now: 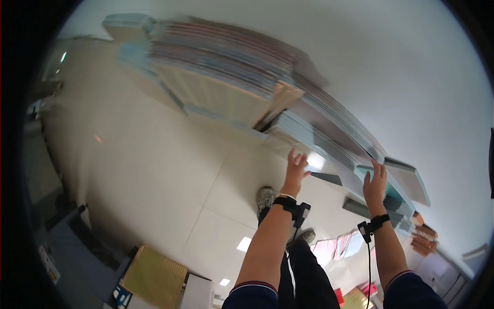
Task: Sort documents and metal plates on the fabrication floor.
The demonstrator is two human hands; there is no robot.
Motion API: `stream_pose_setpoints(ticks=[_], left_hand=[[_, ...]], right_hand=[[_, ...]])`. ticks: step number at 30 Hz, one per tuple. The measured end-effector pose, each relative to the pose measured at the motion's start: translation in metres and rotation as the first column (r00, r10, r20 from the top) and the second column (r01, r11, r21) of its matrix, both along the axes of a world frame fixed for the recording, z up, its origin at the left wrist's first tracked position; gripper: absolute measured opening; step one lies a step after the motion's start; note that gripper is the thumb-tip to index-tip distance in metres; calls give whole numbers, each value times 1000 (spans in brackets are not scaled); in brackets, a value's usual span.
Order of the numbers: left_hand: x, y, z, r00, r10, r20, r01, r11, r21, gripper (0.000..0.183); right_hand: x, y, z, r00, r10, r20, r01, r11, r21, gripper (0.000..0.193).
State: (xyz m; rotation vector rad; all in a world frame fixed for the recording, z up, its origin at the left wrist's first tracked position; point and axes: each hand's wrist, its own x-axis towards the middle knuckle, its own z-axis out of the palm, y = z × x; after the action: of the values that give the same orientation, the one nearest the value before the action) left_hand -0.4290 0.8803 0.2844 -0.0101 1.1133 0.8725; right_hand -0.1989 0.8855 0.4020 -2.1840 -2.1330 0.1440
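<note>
Left hand (295,172) loosely spread near pale stacked boards (302,133) — right hand (375,186) likewise open, contact unclear.

Spreads as pale tiled floor (206,165); carries grey shoes (265,196) toward five o'clock, pink sheets (324,250) nearer four, and, from eleven to two, possibly stacked boards (218,59), blurred underneath.

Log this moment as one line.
left hand: open, near pale board stack | right hand: open, at teal piece, contact unclear | larger stack: by wall
</note>
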Motion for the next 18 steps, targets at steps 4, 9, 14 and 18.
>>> stream_pose_setpoints(ticks=[4, 9, 14, 18], left_hand=[[8, 26, 0, 999, -32, 30, 31, 999, 26, 85], [16, 35, 4, 997, -51, -61, 49, 998, -38, 95], [17, 33, 1, 986, -104, -130, 100, 994, -36, 99], [14, 33, -8, 985, -119, -127, 114, 993, -43, 104]], right_hand=[[9, 13, 0, 1000, -26, 13, 26, 1000, 7, 35], [10, 18, 2, 999, -41, -36, 40, 999, -18, 22], [25, 23, -1, 983, -41, -181, 38, 999, -19, 6], [20, 22, -4, 996, -29, -83, 33, 998, 47, 7]])
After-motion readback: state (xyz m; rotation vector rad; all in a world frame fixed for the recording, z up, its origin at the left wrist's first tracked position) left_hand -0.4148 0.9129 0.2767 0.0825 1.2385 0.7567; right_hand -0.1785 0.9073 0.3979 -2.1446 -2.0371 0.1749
